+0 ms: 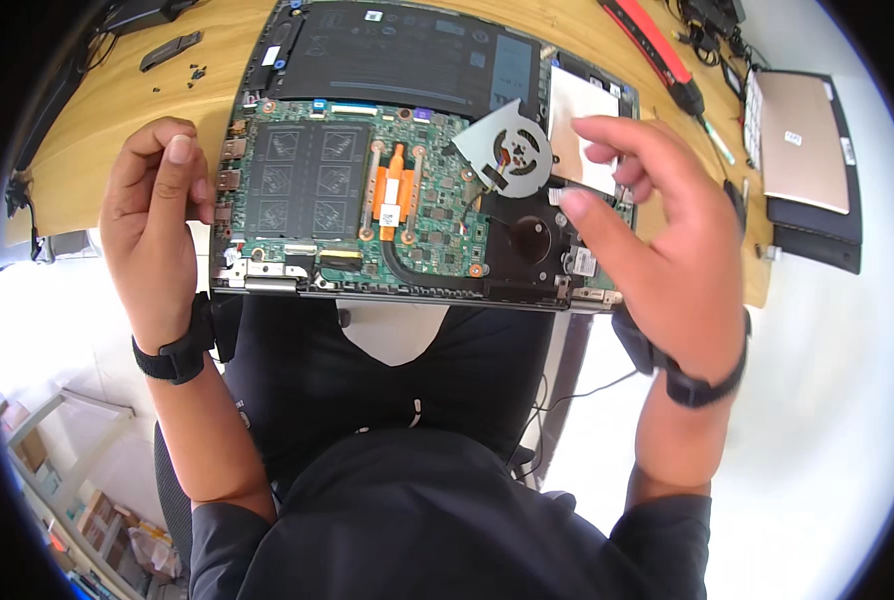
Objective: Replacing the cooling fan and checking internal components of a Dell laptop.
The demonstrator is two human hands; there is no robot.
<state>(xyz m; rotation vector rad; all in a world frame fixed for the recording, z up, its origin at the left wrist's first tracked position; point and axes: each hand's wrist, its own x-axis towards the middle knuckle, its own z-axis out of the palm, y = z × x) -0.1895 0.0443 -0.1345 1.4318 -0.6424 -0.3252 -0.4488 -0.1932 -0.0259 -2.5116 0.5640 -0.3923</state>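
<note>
1. Opened laptop (442, 145): 12 o'clock in view, on table (67, 150).
2. Fan (512, 155): laptop's 3 o'clock, sitting skewed.
3. Left hand (157, 205): laptop's 9 o'clock, fingers curled; can't tell if pinching anything.
4. Right hand (667, 235): fan's 4 o'clock, thumb and index spread apart.
5. Screws (197, 74): laptop's 10 o'clock.

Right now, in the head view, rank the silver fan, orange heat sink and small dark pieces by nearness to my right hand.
From the right hand:
1. Silver fan: just left of the fingers.
2. Orange heat sink: farther left, on the green board.
3. Small dark pieces: far upper left, on the table.
</note>
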